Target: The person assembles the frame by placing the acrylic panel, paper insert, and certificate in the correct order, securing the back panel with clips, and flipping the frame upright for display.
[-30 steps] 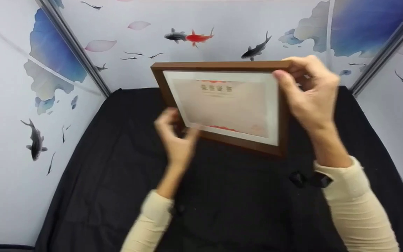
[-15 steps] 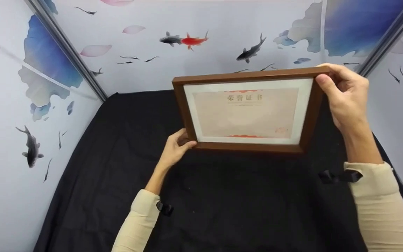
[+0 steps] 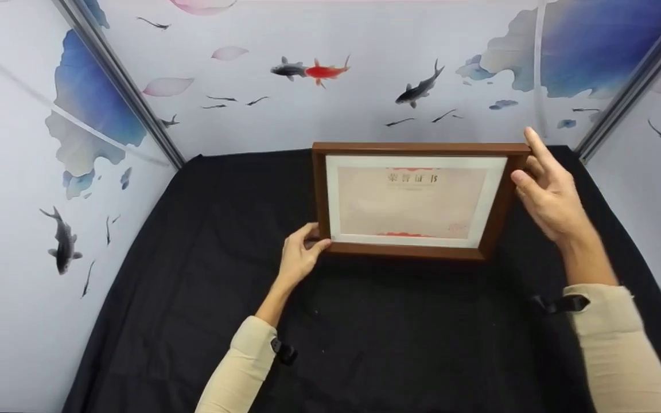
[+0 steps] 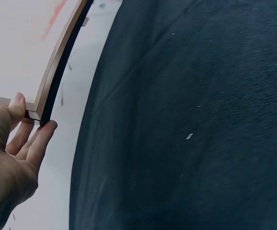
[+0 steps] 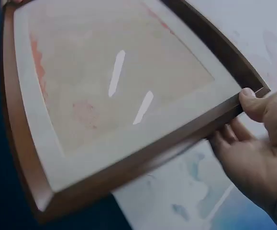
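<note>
A brown picture frame [image 3: 422, 250] with a white mat and a certificate [image 3: 411, 209] behind its glazing is held tilted up, front toward me. My left hand [image 3: 298, 257] pinches its lower left corner, thumb on the front and fingers behind; the left wrist view shows this grip on the corner [image 4: 41, 103]. Near the upper right corner, my right hand [image 3: 557, 201] holds the side edge, thumb on the front, index finger stretched up past the corner. In the right wrist view the right thumb [image 5: 253, 103] presses the frame's rim [image 5: 143, 160], other fingers partly hidden beneath.
Black cloth [image 3: 204, 298] covers the table, with small pale specks on it. White panels [image 3: 365, 34] painted with fish and lotus leaves stand at the back and both sides, joined by grey metal posts [image 3: 129, 86].
The frame has moved right from a second ago, then back slightly left and lower. My left hand has settled on its lower left corner; my right index finger has straightened upward.
</note>
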